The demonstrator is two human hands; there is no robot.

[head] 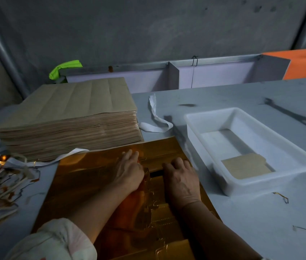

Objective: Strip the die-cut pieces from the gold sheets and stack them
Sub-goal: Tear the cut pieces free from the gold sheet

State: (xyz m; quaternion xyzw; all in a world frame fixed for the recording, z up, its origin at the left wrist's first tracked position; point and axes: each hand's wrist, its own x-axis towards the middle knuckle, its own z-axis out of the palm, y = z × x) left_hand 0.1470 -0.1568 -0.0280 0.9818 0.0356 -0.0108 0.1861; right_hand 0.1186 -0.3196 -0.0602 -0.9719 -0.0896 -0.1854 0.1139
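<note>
The gold sheet (92, 175) is lying under both hands, which are flanking a dark slit (156, 173). The left hand (129, 171) is pressing flat; the right hand (181, 179) is curling its fingers, hold unclear. The tray (260, 182) of stacked pieces (245, 168) is sitting to its right.

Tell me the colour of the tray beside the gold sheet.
White. The tray shows best in the head view, right of the gold sheet.
</note>
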